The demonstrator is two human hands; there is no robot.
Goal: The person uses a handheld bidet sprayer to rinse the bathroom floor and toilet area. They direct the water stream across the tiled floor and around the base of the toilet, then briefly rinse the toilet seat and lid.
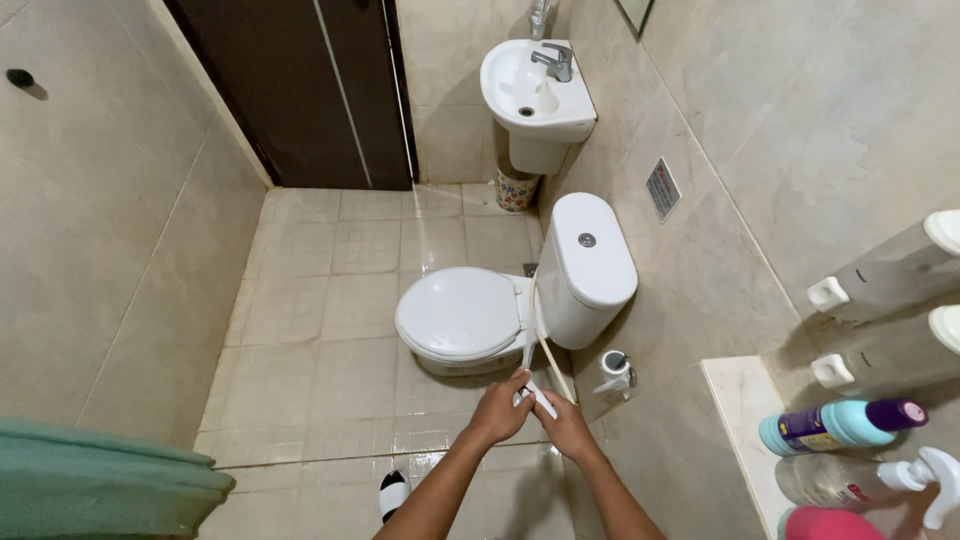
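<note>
My left hand (pixel 497 410) and my right hand (pixel 566 425) meet just in front of the toilet, both closed on a white bidet sprayer handle (pixel 537 398). Its pale hose (pixel 540 335) runs up beside the toilet seat and loops back down toward the wall. The white toilet (pixel 465 315) has its lid down, with the cistern (pixel 592 262) against the right wall. A wall holder for the sprayer (pixel 615 368) sits just right of my hands.
A small white basin (pixel 535 95) with a tap hangs on the right wall, a patterned bin (pixel 515 190) under it. A dark door (pixel 310 90) closes the far end. Bottles (pixel 840 425) lie on a ledge at right. A green towel (pixel 90 480) hangs at lower left.
</note>
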